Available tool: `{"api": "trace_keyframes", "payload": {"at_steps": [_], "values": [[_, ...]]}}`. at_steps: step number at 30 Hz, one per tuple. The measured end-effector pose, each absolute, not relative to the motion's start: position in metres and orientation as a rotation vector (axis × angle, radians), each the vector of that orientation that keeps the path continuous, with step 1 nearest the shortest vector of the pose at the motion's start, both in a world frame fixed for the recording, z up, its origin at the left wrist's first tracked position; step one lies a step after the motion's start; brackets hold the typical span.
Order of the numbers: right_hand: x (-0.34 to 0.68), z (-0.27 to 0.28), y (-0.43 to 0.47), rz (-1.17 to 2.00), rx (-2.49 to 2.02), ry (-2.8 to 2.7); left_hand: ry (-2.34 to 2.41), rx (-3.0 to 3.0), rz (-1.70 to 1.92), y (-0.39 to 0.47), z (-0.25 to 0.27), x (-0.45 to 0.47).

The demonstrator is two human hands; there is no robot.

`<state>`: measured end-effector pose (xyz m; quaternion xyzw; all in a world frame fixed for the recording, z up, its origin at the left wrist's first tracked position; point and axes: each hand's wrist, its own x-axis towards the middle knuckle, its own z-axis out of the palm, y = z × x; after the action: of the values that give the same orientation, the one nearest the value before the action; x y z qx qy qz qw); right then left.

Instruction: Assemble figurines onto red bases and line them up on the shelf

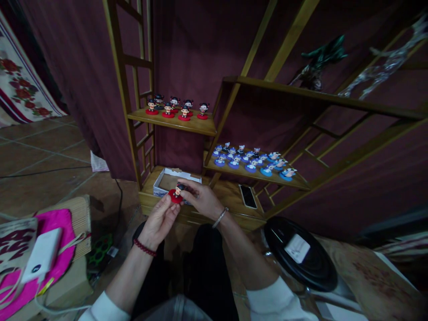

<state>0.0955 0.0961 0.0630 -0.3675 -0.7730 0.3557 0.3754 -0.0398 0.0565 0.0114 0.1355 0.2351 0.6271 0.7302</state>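
Note:
A small black-haired figurine [179, 190] on a round red base is held up in front of the low shelf. My left hand [161, 219] grips the red base from below, fingers closed on its edge. With thumb and fingers, my right hand [202, 198] pinches the figurine's upper part from the right. Just behind it sits an open white cardboard box [161, 183]. Several similar red-based figurines [167, 110] stand in two rows on the upper left shelf [197, 126]. On the middle shelf are several blue and purple figurines [251, 165].
A phone [248, 196] lies on the bottom shelf. At the lower right is a round black lid [302, 256]. A white power bank [43, 254] with cables rests on pink cloth [63, 218] at the left. Upper right, a glass-like ornament [384, 67] stands on a shelf.

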Motion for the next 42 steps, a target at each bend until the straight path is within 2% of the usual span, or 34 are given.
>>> {"api": "trace_keyframes", "payload": {"at_steps": [10,42], "values": [[0.0949,0.0557,0.0996,1.021,-0.903,-1.919,0.504,0.306,1.385,0.0561,0.0113,-0.0387],[0.0937,0.0619,0.0929,0.847,-0.863,-2.012,0.484,0.32,1.393,0.0539,0.0109,-0.0384]]}}
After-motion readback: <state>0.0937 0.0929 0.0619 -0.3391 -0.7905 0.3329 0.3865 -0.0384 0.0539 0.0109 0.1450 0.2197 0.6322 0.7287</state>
